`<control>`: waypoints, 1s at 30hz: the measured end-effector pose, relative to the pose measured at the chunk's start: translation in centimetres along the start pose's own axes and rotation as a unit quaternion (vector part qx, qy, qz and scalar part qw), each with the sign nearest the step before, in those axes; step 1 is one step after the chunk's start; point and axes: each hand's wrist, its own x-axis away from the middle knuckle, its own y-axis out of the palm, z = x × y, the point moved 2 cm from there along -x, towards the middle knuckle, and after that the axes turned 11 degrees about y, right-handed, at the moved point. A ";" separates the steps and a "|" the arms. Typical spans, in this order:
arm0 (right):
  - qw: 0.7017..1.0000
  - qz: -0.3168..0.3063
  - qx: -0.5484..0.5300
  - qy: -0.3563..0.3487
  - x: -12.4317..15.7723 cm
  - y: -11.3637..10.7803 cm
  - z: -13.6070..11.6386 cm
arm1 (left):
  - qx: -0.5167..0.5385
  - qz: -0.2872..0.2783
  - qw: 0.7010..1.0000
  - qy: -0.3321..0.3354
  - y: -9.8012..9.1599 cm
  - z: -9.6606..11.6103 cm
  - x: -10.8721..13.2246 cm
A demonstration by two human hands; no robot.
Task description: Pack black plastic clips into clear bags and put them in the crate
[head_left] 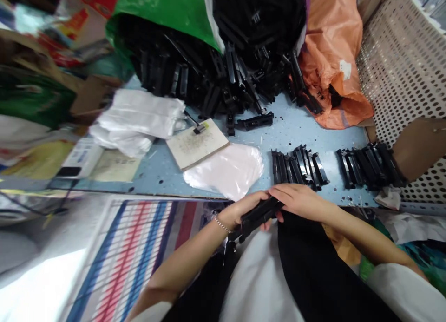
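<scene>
Both of my hands are wrapped round a bundle of long black plastic parts (259,218), held over my lap at the table's front edge. My left hand (249,205), with a beaded bracelet at the wrist, grips the bundle's left side. Over its upper right end lies my right hand (292,199), fingers curled round it. Just beyond my right hand a row of black plastic parts (296,166) lies side by side on the table. A second row of these parts (370,166) is farther right. Clear plastic bags (230,171) lie beyond my left hand.
A board (198,145) with a small black piece rests on the bags. Behind it, black parts spill from a green sack (163,10). An orange sack (331,43) and a perforated white crate (404,62) stand at right. White bags (139,117) are stacked at left on the blue table (163,168).
</scene>
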 end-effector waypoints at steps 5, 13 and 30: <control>0.976 -0.031 -0.165 0.140 -0.4 1.7 1.0 | -0.312 0.339 0.861 0.215 -3.2 0.9 3.0; 0.614 0.045 -0.705 0.352 -4.8 6.0 0.6 | -0.530 0.447 0.659 0.291 -9.1 1.4 3.6; 0.414 0.032 -0.844 0.339 -12.6 9.8 -0.9 | -0.562 0.521 0.512 0.388 -7.0 2.3 8.3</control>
